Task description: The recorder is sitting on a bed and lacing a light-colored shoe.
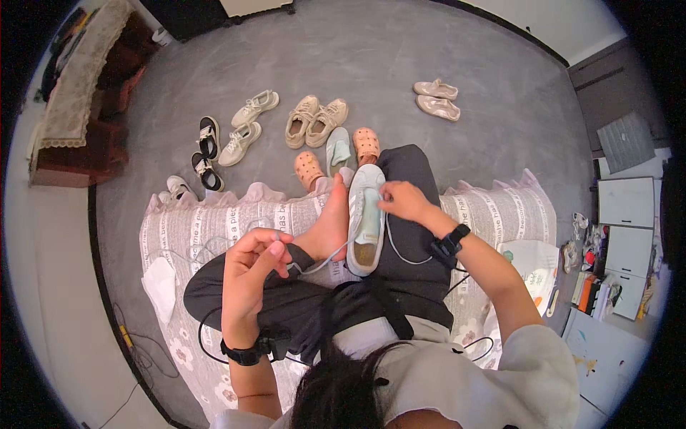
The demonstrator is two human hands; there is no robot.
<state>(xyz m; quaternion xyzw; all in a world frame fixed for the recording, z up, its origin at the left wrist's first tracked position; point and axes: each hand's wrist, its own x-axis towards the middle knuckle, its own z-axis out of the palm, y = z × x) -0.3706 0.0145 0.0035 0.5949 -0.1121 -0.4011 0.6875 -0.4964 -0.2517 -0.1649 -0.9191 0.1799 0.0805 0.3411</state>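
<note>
A white sneaker (365, 214) with a pale green tongue rests on my dark-trousered lap, toe pointing away from me. My right hand (406, 201) is closed at the sneaker's right side, fingertips pinching the lace by the eyelets. To the left of the shoe, my left hand (259, 261) is raised with thumb and fingers pinched on the grey-blue shoelace (325, 266). The lace stretches from that hand to the shoe, and another length hangs in a loop on the right side. My bare foot (327, 225) lies beside the sneaker.
A matching pale green and white shoe (338, 151) stands on the floor between peach clogs (308, 169). Beyond are beige sneakers (314, 121), whitish sneakers (241, 143), black shoes (207, 154) and pinkish flats (437, 100). A patterned cover (493, 214) lies under me; white cloth (160, 287) lies left.
</note>
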